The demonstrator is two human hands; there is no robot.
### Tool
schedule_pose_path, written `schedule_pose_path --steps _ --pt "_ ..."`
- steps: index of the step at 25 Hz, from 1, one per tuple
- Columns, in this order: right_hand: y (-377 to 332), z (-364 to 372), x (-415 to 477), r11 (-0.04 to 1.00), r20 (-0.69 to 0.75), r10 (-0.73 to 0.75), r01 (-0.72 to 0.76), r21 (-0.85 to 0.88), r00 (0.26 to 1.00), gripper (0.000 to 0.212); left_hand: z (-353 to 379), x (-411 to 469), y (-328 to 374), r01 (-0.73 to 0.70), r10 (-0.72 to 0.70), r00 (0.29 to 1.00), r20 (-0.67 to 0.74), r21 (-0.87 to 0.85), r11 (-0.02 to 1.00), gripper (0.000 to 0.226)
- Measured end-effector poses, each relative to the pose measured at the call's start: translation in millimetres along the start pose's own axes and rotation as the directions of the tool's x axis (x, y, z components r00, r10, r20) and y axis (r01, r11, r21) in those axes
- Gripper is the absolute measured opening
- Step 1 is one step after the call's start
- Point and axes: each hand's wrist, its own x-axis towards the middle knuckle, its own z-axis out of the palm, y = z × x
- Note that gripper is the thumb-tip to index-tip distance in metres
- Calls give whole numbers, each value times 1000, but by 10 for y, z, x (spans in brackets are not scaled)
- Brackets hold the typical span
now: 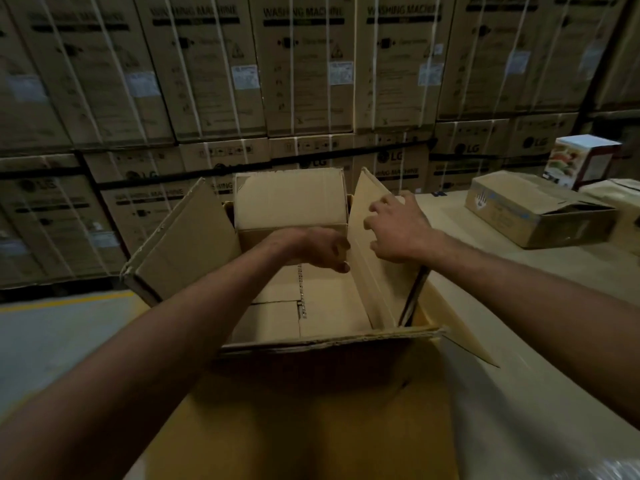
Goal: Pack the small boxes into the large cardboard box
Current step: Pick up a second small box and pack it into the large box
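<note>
The large cardboard box [322,344] stands open in front of me, its flaps up on the left, far and right sides. Its bare, stapled bottom shows inside. My left hand [311,247] reaches over the opening with its fingers curled at the inner edge of the right flap [367,237]. My right hand [398,226] rests spread against the outer face of that same flap. No small box is inside the large box as far as I can see.
A brown carton [533,209] lies on the table at the right, with a colourful printed small box [578,161] behind it. Stacked washing machine cartons [304,64] form a wall behind. The grey floor [52,334] lies at the left.
</note>
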Motion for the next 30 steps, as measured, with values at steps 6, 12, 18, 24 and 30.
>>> schedule_pose_path --steps 6,12,18,24,30 --pt "141 -150 -572 970 -258 77 -13 241 963 32 304 -341 496 103 -102 983 -154 -3 995 40" --pt "261 -231 -1141 892 -362 210 -26 452 908 24 545 -729 948 62 -124 872 -473 -145 988 32" --pt "359 -215 -1828 811 -396 357 -70 581 846 22 911 -1076 1283 -115 -45 627 -778 -150 982 34" --pt "532 229 -2732 704 -298 528 -213 677 795 27 1458 -1079 1952 -279 24 542 -840 -153 948 38" --pt "1249 736 -3412 597 -176 648 -350 721 741 25 1743 -701 2846 -358 118 542 -832 -101 928 31"
